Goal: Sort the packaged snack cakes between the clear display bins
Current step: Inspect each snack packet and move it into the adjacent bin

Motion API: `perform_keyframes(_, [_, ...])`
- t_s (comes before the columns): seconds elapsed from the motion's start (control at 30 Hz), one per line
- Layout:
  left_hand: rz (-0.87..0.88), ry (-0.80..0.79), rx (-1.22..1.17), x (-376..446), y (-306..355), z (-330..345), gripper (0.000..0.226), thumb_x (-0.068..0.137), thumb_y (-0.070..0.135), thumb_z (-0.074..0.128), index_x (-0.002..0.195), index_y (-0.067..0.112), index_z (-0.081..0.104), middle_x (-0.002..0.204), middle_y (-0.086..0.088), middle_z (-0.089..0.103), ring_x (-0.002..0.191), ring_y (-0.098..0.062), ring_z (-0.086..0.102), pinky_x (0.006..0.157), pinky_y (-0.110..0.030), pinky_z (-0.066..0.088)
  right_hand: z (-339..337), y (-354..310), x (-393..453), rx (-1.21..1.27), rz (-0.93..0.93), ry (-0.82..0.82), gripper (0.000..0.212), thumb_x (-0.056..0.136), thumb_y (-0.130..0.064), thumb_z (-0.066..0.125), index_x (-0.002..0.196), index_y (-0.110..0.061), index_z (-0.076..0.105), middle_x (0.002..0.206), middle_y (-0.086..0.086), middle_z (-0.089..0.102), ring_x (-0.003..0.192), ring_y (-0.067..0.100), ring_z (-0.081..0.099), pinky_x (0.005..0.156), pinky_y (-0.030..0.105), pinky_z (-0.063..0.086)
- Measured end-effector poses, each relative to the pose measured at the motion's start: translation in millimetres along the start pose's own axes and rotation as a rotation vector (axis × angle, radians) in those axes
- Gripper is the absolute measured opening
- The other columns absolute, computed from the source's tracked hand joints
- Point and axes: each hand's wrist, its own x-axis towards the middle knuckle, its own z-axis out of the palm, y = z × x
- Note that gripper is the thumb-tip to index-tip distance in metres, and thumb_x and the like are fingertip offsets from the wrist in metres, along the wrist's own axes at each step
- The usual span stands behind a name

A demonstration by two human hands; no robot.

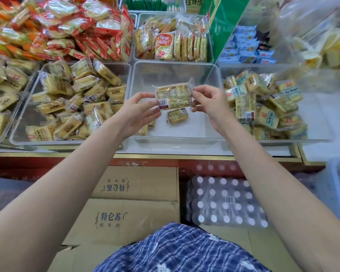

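Risk first: thin wrapper edges, held only by fingertip pinches. Left hand (pixel 139 107) pinching the left end of the held snack cake (pixel 173 96) near its barcode, right hand (pixel 208 101) pinching the right-hand seal flap; both closed on that 1 pack, nothing else in either. Held in the air above the middle bin (pixel 210 75), clear of its floor.

Likely slip if 1 pinch lets go early: pack swinging from the other corner and dropping short. Judged low harm, since the middle bin sits directly underneath, with 1 loose pack (pixel 178 115) plainly visible on its floor. Worse outcome: dropping into the wrong neighbour. Left bin (pixel 28 107) and right bin (pixel 322 114) both heaped with near-identical yellow packs, so a misplaced one hard to spot again. Crinkly film also prone to tearing at the seal if tugged apart.

Long axis running left to right, tilted slightly upward toward the right. Printed back face with barcode turned toward the camera, seal flaps pointing outward at each hand.
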Motion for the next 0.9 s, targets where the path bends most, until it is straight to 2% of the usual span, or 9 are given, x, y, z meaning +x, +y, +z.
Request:
perform_keyframes(0.07, [0.030, -0.011, 0.024, 1.2, -1.0, 6.8, 0.013, 0.091, 0.001, 0.056, 0.098, 0.012, 0.056, 0.101, -0.010, 0.066, 0.087, -0.017, 0.068, 0.071, -0.023, 0.057, -7.4, -2.4, -3.3, -0.029, -0.021, 0.009, 0.013, 0.091, -0.004, 0.060, 0.086, -0.015, 0.064, 0.081, 0.004, 0.059, 0.057, 0.007, 0.057, 0.057, 0.022, 0.053])
perform_keyframes(0.17, [0.101, -0.007, 0.018, 3.0, -4.4, 17.5, 0.010, 0.090, -0.001, 0.057, 0.092, 0.009, 0.059, 0.102, -0.011, 0.063, 0.096, -0.019, 0.064, 0.082, -0.024, 0.056, -17.2, -5.8, -9.4, -0.036, -0.061, 0.059, 0.013, 0.090, -0.005, 0.062, 0.082, -0.016, 0.064, 0.074, 0.002, 0.056, 0.053, 0.006, 0.056, 0.052, 0.023, 0.052])
perform_keyframes(0.27, [0.082, -0.003, -0.073, 3.6, -6.7, 29.6, 0.008, 0.091, 0.001, 0.057, 0.088, 0.007, 0.061, 0.098, -0.011, 0.065, 0.091, -0.019, 0.066, 0.086, -0.026, 0.055, -24.6, -7.1, -15.6, 0.006, -0.089, 0.034, 0.016, 0.093, -0.004, 0.055, 0.085, -0.016, 0.060, 0.074, 0.005, 0.063, 0.056, 0.012, 0.065, 0.057, 0.025, 0.056])
perform_keyframes(0.33, [0.036, -0.010, -0.162, 3.3, -7.2, 34.1, 0.006, 0.093, 0.005, 0.055, 0.093, 0.006, 0.061, 0.102, -0.013, 0.065, 0.088, -0.018, 0.068, 0.085, -0.028, 0.056, -30.5, -6.2, -18.3, 0.009, -0.108, 0.021, 0.017, 0.093, 0.000, 0.053, 0.085, -0.013, 0.061, 0.083, 0.011, 0.066, 0.069, 0.015, 0.070, 0.067, 0.025, 0.058])
perform_keyframes(0.43, [0.025, -0.010, -0.179, 2.2, -9.4, 39.0, 0.008, 0.094, 0.009, 0.055, 0.100, 0.006, 0.060, 0.105, -0.012, 0.065, 0.092, -0.021, 0.068, 0.079, -0.026, 0.057, -42.5, -3.5, -20.1, 0.055, -0.090, 0.023, 0.024, 0.093, 0.004, 0.048, 0.083, -0.009, 0.066, 0.085, 0.007, 0.068, 0.079, 0.013, 0.067, 0.075, 0.024, 0.056])
perform_keyframes(0.57, [0.147, -0.008, -0.179, 2.0, -11.2, 48.3, 0.019, 0.090, -0.005, 0.055, 0.102, 0.009, 0.052, 0.107, -0.011, 0.062, 0.094, -0.023, 0.066, 0.082, -0.029, 0.057, -49.7, 0.9, -21.5, -0.028, -0.075, 0.013, 0.013, 0.088, 0.000, 0.061, 0.087, -0.013, 0.062, 0.088, 0.004, 0.065, 0.080, 0.011, 0.063, 0.069, 0.022, 0.054])
perform_keyframes(0.7, [0.154, -0.005, -0.099, 2.5, -12.4, 57.2, 0.017, 0.089, -0.006, 0.055, 0.104, 0.000, 0.059, 0.100, -0.012, 0.065, 0.088, -0.016, 0.067, 0.080, -0.021, 0.056, -52.2, 6.0, -21.9, 0.067, -0.042, 0.086, 0.031, 0.084, 0.007, 0.063, 0.097, -0.018, 0.050, 0.088, 0.001, 0.059, 0.077, 0.012, 0.059, 0.064, 0.022, 0.052])
perform_keyframes(0.77, [0.146, 0.016, 0.002, 2.5, -14.6, 58.3, 0.008, 0.089, -0.005, 0.057, 0.095, -0.003, 0.062, 0.093, -0.014, 0.066, 0.085, -0.017, 0.067, 0.081, -0.021, 0.056, -54.6, 6.0, -22.1, 0.064, -0.006, 0.107, 0.029, 0.084, 0.006, 0.064, 0.101, -0.015, 0.053, 0.088, 0.001, 0.057, 0.078, 0.012, 0.058, 0.065, 0.020, 0.052])
perform_keyframes(0.9, [0.129, 0.076, 0.044, 5.1, -16.0, 60.6, 0.008, 0.089, -0.005, 0.057, 0.084, 0.001, 0.060, 0.091, -0.013, 0.065, 0.082, -0.017, 0.067, 0.079, -0.023, 0.057, -57.9, 6.7, -23.1, 0.038, 0.033, 0.129, 0.020, 0.085, 0.007, 0.062, 0.086, -0.013, 0.058, 0.084, 0.002, 0.058, 0.081, 0.014, 0.058, 0.073, 0.023, 0.056])
